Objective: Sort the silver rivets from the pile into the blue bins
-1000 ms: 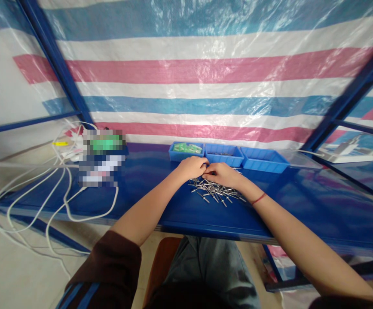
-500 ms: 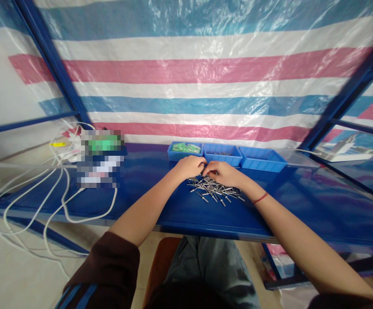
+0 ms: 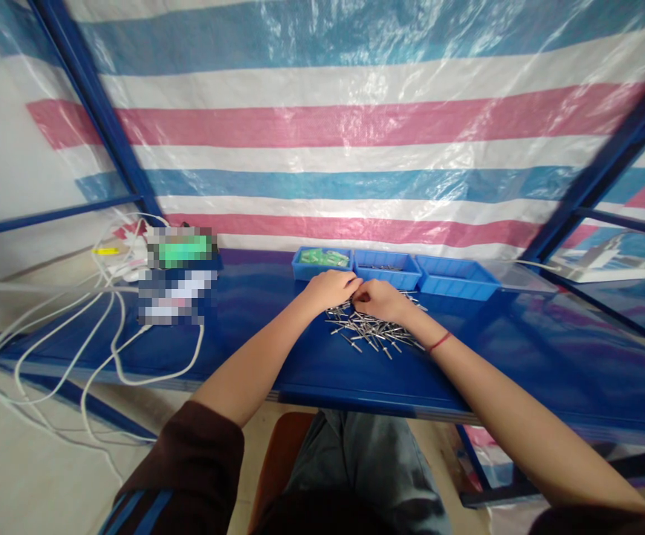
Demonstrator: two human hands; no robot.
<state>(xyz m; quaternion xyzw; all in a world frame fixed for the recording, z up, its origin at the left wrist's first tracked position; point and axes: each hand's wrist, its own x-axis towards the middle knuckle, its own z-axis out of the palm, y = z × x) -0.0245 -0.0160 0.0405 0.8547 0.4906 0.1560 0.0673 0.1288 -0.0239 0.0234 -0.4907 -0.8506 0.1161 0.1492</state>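
Observation:
A loose pile of silver blind rivets lies on the blue table, in front of the bins. Over the back left of the pile is my left hand, palm down with its fingers curled towards the right. My right hand meets it there, thumb and fingers pinched together. The fingertips of both hands come close or touch; whatever they hold is hidden. Just behind the hands stands a middle blue bin with a few rivets inside. To its left, a blue bin holds green packets.
A third blue bin adjoins on the right. White cables loop over the table's left end beside a blurred-out green item. Blue frame posts flank the striped sheet. A white device sits at far right.
My right hand has shifted left, closer to my left hand, and its fingers have drawn in. More rivets show behind it on the right. My left hand stays nearly in place.

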